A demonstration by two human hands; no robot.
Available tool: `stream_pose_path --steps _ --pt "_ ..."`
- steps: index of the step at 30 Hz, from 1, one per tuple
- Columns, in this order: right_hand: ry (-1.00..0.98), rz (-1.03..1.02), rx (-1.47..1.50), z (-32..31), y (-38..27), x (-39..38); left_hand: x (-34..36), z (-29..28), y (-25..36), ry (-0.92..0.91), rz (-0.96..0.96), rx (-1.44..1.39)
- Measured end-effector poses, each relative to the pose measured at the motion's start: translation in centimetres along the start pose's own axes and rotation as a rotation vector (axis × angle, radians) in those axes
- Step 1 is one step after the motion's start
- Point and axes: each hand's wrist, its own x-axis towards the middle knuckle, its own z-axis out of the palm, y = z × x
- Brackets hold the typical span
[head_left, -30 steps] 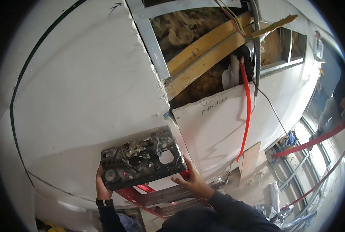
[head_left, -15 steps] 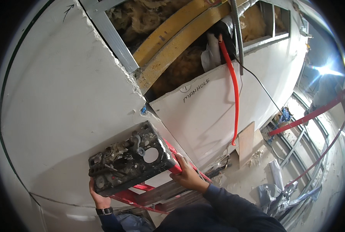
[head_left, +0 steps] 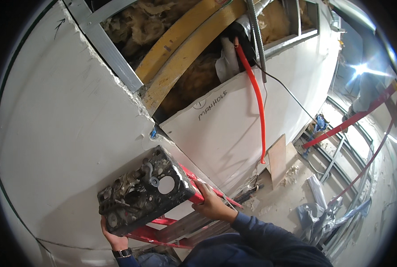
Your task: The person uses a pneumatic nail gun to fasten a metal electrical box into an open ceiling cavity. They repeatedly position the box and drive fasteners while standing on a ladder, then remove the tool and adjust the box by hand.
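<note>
A red stepladder (head_left: 146, 234) stands below me against the white wall, its black top cap (head_left: 131, 224) dirty and splattered. Lying on the cap is a grey metal piece with a ringed end (head_left: 150, 175), among grimy bits I cannot make out. My left hand (head_left: 115, 239), with a dark watch at the wrist, grips the cap's left end; its fingertips are partly hidden. On the other side, my right hand (head_left: 212, 204) is closed round the red side rail just under the cap.
An opening in the white wall panel (head_left: 234, 111) shows yellow curved beams (head_left: 180, 62) and insulation (head_left: 138, 22). An orange-red tube (head_left: 257, 93) and a flexible grey conduit (head_left: 257, 40) hang from it. Right, another red ladder (head_left: 350, 122), metal framing and plastic sheeting (head_left: 312, 216) appear.
The view has shifted slightly, so the wall opening and stepladder sit further left. Both hands keep their hold on the stepladder.
</note>
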Motion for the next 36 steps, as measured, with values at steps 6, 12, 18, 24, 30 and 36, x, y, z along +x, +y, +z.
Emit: stream_pose_path --steps 6,12,18,24,30,36 --pt "-0.043 -0.005 0.004 -0.2 0.3 0.2 0.0 -0.2 -0.2 -0.038 0.031 0.022" --pt "-0.245 0.002 -0.064 -3.4 -1.7 1.3 -0.2 -0.2 -0.3 -0.017 0.008 -0.072" --pt "0.152 -0.193 -0.137 -16.6 -5.2 10.0 -0.5 0.3 -0.4 0.032 -0.001 0.009" --pt "0.765 -0.570 -0.502 -23.8 -10.5 20.5 -0.1 0.7 -0.5 0.005 0.043 0.044" --pt "0.942 -0.386 -0.496 -22.8 -11.7 25.6 -0.8 -0.7 -1.2 0.061 0.192 0.396" --pt "0.889 -0.244 -0.700 -22.7 -9.8 27.5 -1.6 -0.9 -0.7 0.178 0.226 0.698"
